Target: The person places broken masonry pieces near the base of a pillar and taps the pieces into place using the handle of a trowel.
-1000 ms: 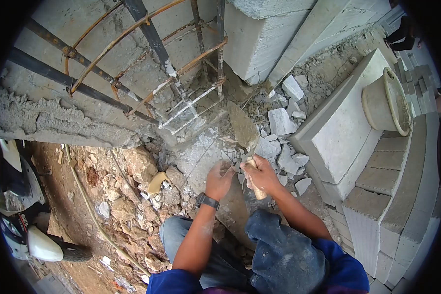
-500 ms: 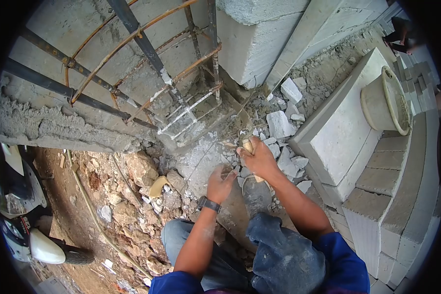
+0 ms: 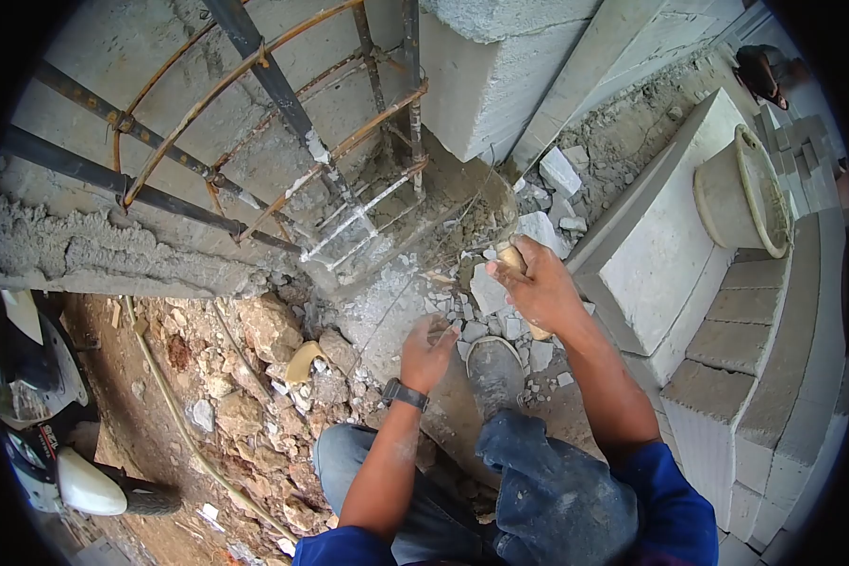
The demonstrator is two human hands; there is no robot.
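My right hand [image 3: 542, 288] is wrapped round the wooden handle [image 3: 511, 258] of what looks like a mortar-smeared trowel; the blade is hard to tell from the wet concrete beyond it. The handle's lower end shows below my fist. My left hand [image 3: 428, 351] hovers over the grey concrete strip [image 3: 382, 316], its fingers loosely bent and apart, with nothing plainly held. Small broken white block pieces [image 3: 489, 291] lie around and under my right hand. Ahead, the steel rebar cage [image 3: 349, 222] rises from the concrete base.
A mortar-stained bucket [image 3: 726, 193] rests on its side by pale blocks [image 3: 651, 264] at right. Rocky soil [image 3: 245, 415], a hose [image 3: 184, 424] and a motorbike [image 3: 90, 476] are at left. My boot [image 3: 493, 373] stands among rubble. Another person's foot [image 3: 774, 94] shows top right.
My right hand has moved right and slightly up with the trowel, uncovering more rubble. My left hand stays almost in place. The other person's foot has shifted.
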